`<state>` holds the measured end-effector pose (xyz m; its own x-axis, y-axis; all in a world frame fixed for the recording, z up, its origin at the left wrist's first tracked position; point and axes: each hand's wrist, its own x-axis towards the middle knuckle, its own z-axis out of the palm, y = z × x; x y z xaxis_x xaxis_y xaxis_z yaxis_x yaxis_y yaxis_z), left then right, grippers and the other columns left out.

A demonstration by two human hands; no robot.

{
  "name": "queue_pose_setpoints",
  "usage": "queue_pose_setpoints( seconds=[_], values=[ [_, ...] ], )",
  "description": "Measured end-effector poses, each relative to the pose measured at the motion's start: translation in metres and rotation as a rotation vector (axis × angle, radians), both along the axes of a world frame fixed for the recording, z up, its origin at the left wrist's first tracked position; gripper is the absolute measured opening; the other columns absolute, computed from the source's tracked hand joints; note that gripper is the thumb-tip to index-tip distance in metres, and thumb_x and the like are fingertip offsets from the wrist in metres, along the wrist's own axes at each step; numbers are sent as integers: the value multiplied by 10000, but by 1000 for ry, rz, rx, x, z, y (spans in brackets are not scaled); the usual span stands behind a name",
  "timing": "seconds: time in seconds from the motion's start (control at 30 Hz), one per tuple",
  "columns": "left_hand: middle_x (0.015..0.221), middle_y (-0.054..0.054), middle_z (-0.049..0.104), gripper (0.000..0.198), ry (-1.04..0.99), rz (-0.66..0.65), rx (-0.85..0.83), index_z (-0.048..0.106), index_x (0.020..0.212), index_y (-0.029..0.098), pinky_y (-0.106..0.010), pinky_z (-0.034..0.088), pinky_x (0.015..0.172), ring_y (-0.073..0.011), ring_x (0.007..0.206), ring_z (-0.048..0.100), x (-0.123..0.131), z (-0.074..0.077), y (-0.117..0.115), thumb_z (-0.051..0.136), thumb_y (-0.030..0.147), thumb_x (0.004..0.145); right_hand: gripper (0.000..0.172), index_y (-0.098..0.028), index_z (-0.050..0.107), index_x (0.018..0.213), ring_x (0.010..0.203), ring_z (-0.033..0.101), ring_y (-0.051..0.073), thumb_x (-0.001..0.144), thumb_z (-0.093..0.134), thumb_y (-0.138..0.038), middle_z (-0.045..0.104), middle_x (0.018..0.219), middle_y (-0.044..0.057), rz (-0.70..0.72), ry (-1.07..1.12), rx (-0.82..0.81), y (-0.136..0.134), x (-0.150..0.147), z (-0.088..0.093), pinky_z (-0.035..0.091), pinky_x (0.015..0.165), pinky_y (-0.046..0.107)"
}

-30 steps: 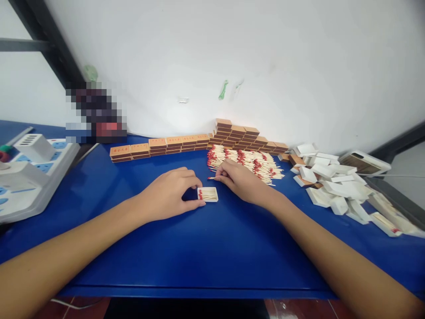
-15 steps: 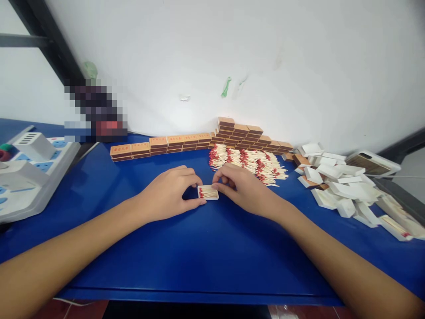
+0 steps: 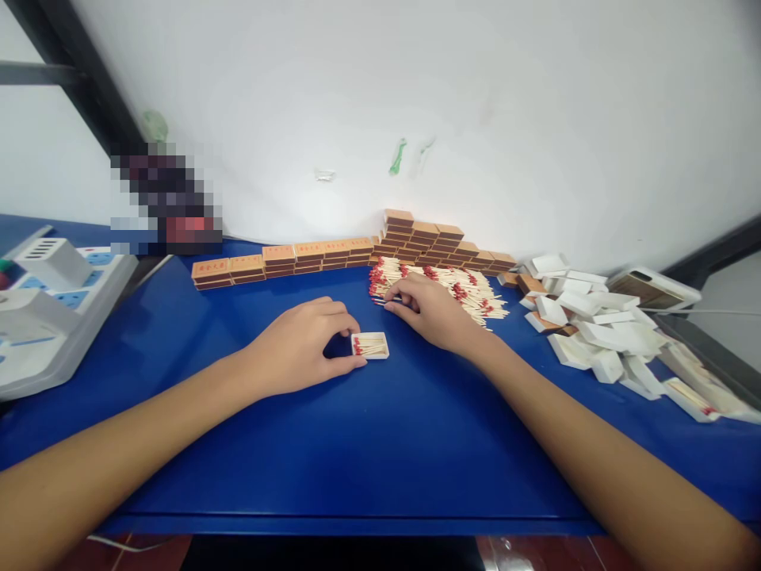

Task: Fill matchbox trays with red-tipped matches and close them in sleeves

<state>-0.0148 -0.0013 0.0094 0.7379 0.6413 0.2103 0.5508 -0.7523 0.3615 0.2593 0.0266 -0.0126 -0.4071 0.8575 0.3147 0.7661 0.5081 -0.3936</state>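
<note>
A small white matchbox tray (image 3: 380, 356) lies on the blue table with several red-tipped matches (image 3: 369, 346) inside, their heads towards the left. My left hand (image 3: 312, 342) grips the tray's left end between thumb and index finger. At the near left edge of a large heap of loose matches (image 3: 481, 295), my right hand (image 3: 431, 311) has its thumb and fingers pinched together. Match ends with red heads stick out to the left of those fingertips, and the hand covers part of the heap.
Closed orange-brown matchboxes (image 3: 279, 255) line the wall, stacked higher behind the heap. Empty white trays (image 3: 621, 337) are piled on the right, near a phone (image 3: 651, 287). A power strip (image 3: 98, 317) with plugged-in adapters sits at the left on the blue table (image 3: 357, 460).
My right hand has moved from the tray's right end up and away to the match heap. My left hand stays on the tray. The view has shifted slightly.
</note>
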Motion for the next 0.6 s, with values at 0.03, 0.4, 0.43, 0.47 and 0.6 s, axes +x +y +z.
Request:
queue_pose_setpoints(
  seconds=[0.03, 0.4, 0.43, 0.47, 0.6],
  values=[
    [998, -50, 714, 268, 1, -1, -3, 750, 1094, 196, -374, 500, 851, -240, 965, 644, 0, 0, 0, 764, 427, 960, 72, -210, 695, 978, 848, 576, 210, 1018, 645, -243, 632, 960, 62, -10, 7, -14, 1, -1, 0, 427, 746, 328],
    [1000, -49, 722, 276, -12, 35, 25, 743, 1073, 200, -378, 499, 847, -246, 969, 644, -1, -2, 2, 771, 444, 949, 126, -224, 641, 919, 811, 573, 204, 1037, 635, -269, 624, 942, 53, 40, 12, -60, -29, -13, 16, 440, 718, 338],
    [998, -49, 724, 273, -16, 33, 32, 740, 1066, 199, -376, 499, 845, -246, 969, 644, -1, -2, 3, 773, 443, 948, 112, -228, 650, 935, 819, 581, 204, 1039, 629, -265, 626, 950, 53, 75, 1, -87, -35, -17, 18, 449, 723, 339],
    [994, -50, 724, 267, -18, 29, 36, 737, 1057, 199, -374, 499, 841, -246, 970, 644, -1, -2, 3, 770, 442, 951, 106, -229, 652, 943, 829, 588, 204, 1041, 624, -259, 629, 959, 55, 102, -11, -113, -40, -21, 20, 456, 728, 339],
    [982, -54, 718, 258, -19, 13, 45, 725, 1028, 192, -374, 502, 838, -247, 966, 642, -2, -3, 3, 752, 441, 965, 99, -222, 660, 942, 814, 587, 190, 1033, 631, -250, 628, 949, 50, 133, -8, -157, -48, -30, 19, 459, 721, 334]
  ],
)
